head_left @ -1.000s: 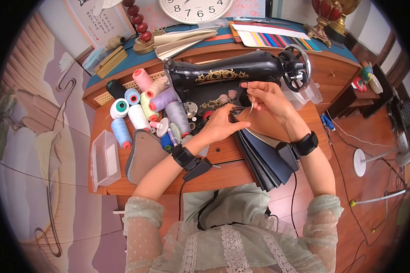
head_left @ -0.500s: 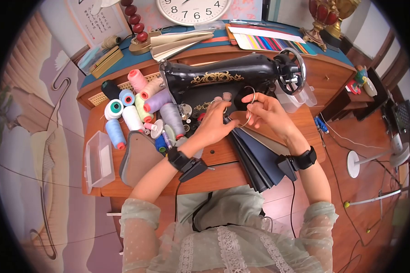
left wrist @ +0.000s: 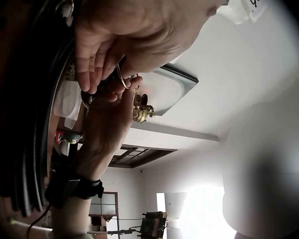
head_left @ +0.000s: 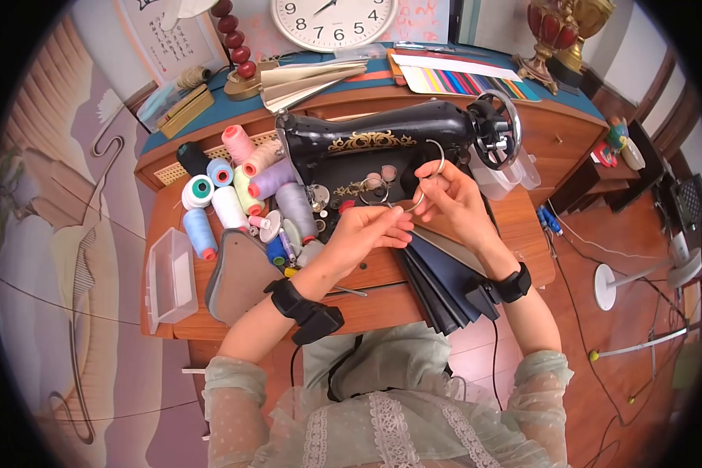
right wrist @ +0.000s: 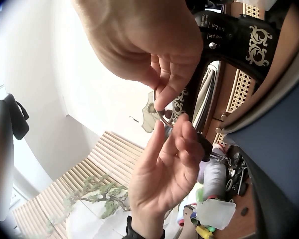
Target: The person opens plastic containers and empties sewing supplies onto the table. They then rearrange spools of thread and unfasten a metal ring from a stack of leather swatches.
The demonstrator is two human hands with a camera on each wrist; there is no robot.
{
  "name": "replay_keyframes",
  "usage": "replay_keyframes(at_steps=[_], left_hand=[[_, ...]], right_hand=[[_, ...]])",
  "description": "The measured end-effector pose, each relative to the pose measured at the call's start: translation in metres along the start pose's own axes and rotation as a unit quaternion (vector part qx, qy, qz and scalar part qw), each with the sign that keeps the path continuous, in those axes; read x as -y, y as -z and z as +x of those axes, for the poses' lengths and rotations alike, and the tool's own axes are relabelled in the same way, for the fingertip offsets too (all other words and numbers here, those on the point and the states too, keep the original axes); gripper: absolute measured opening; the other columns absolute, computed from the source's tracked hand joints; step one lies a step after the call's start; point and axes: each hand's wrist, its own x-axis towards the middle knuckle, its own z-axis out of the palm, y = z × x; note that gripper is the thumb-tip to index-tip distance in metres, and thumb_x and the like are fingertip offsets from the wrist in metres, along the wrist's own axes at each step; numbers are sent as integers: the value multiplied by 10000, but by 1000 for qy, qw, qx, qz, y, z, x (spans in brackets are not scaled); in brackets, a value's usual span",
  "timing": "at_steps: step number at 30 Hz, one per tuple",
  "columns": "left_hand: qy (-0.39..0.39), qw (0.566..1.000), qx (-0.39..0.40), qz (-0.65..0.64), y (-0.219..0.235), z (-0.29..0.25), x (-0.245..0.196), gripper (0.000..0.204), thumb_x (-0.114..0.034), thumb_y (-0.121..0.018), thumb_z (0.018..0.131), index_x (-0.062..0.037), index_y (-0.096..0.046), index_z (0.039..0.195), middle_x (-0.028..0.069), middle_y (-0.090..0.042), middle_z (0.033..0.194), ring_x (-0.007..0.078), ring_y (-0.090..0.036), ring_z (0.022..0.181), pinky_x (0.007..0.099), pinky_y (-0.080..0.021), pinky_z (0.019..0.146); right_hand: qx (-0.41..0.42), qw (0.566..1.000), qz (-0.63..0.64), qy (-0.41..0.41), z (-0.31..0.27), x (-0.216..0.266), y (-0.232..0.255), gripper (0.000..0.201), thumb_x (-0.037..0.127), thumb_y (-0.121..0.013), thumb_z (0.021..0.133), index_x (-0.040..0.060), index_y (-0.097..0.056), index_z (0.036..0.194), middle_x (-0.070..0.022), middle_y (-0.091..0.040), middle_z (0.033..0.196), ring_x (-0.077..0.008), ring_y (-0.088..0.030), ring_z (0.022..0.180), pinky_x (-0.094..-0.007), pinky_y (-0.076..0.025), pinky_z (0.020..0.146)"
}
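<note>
My right hand pinches a curved, hinged-looking metal ring whose upper arc stands above the fingers. My left hand meets it from the left, thumb and forefinger at the ring's lower end, the other fingers loosely bent. Both hands close in on the ring in the right wrist view. A second metal ring shows just beyond the left fingertips. Under the hands fans a stack of leather-like swatches, black and navy, with tan ones partly hidden by the right hand.
A black sewing machine stands behind the hands. Thread spools crowd its left, near a grey-brown shoe-sole-shaped piece and a clear plastic box. A colour card lies on the back shelf.
My left hand has drawn back from near the machine bed toward my body and come to the ring's lower end. The right hand has kept the ring, which now shows more fully.
</note>
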Motion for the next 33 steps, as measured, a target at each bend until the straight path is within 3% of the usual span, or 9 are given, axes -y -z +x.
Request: replay_keyframes(at_steps=[2, 6, 11, 19, 22, 24, 27, 33], left_hand=[[-22, 997, -21, -67, -1, 3, 2, 327, -231, -496, 969, 51, -598, 1098, 158, -637, 997, 197, -649, 866, 294, -549, 778], [-60, 993, -47, -86, 1, 4, -3, 311, -227, -474, 977, 50, -591, 1058, 164, -638, 986, 201, -654, 851, 299, -554, 775], [-93, 991, -73, 69, 13, 5, -2, 256, -213, -444, 989, 26, -538, 987, 179, -644, 939, 208, -662, 834, 296, -561, 747], [-110, 986, -81, 95, 13, 3, -2, 253, -205, -429, 993, 23, -532, 951, 178, -646, 904, 202, -666, 802, 280, -564, 710], [-121, 981, -92, 119, 10, 2, -2, 241, -176, -447, 982, 38, -546, 935, 162, -650, 862, 186, -666, 775, 273, -562, 685], [-131, 977, -102, 133, 7, 0, 1, 231, -152, -464, 972, 51, -560, 918, 145, -654, 825, 172, -666, 750, 269, -560, 662], [-157, 966, -93, 185, 4, 0, 2, 221, -136, -472, 966, 54, -564, 899, 134, -658, 798, 169, -670, 737, 266, -557, 647], [-153, 965, -91, 194, 4, -1, 1, 218, -121, -471, 962, 54, -569, 878, 131, -658, 783, 180, -677, 727, 272, -558, 632]], right_hand=[[-2, 1000, -3, -3, -2, -5, 0, 196, 166, -507, 960, 43, -518, 1111, -41, -614, 802, -97, -617, 717, -212, -500, 599], [-34, 999, -22, -28, -8, 2, -8, 250, 199, -485, 972, 30, -508, 1155, -67, -620, 880, -113, -627, 740, -214, -512, 611], [-44, 999, 3, -32, -9, 0, 1, 294, 221, -479, 977, 13, -493, 1183, -91, -623, 944, -132, -637, 781, -210, -528, 628], [-112, 990, 80, -29, -7, -3, -4, 266, 191, -559, 939, -10, -560, 1113, -117, -651, 951, -149, -666, 823, -215, -555, 676], [-116, 988, 101, -13, -7, -3, -4, 243, 195, -560, 939, -6, -598, 1069, -83, -647, 897, -119, -648, 773, -198, -535, 650], [-73, 997, -3, -13, -8, -3, -1, 211, 178, -585, 925, -7, -628, 1016, -51, -651, 811, -83, -624, 687, -183, -510, 602], [-72, 994, -66, -41, -9, -6, -5, 179, 157, -610, 908, -1, -642, 985, -26, -644, 761, -53, -585, 612, -172, -477, 552], [-74, 991, -101, -47, -7, -7, -4, 172, 153, -621, 902, 2, -640, 982, -20, -637, 744, -43, -567, 585, -169, -460, 520]])
